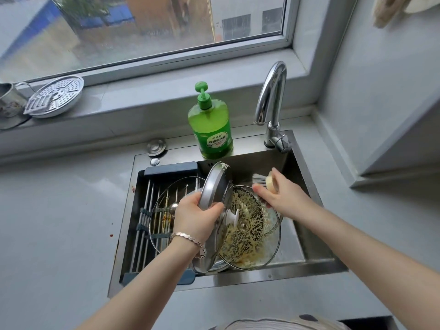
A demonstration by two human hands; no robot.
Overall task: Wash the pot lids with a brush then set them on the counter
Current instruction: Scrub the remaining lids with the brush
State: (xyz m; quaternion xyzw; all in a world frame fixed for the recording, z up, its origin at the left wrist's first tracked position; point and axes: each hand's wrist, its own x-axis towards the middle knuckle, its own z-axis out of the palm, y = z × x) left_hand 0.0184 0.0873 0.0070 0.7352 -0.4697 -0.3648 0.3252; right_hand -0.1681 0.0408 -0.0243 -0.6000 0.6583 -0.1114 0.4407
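Observation:
My left hand [195,216] grips the rim of a steel pot lid [215,185] and holds it tilted on edge over the sink [307,263]. Right beside it, my right hand [282,196] grips a dish brush [264,181] with a pale handle, its bristles near the steel lid's upper edge. Below the hands a glass lid [250,236] smeared with yellowish residue leans in the basin. Another glass lid [164,206] lies on the rack [145,222] at the sink's left, partly hidden by my left hand.
A green dish-soap pump bottle [212,126] stands on the sink's back ledge beside the chrome faucet [272,103]. A perforated steamer plate [56,97] and a metal cup [8,101] sit on the windowsill. Grey counter [59,222] flanks the sink on both sides.

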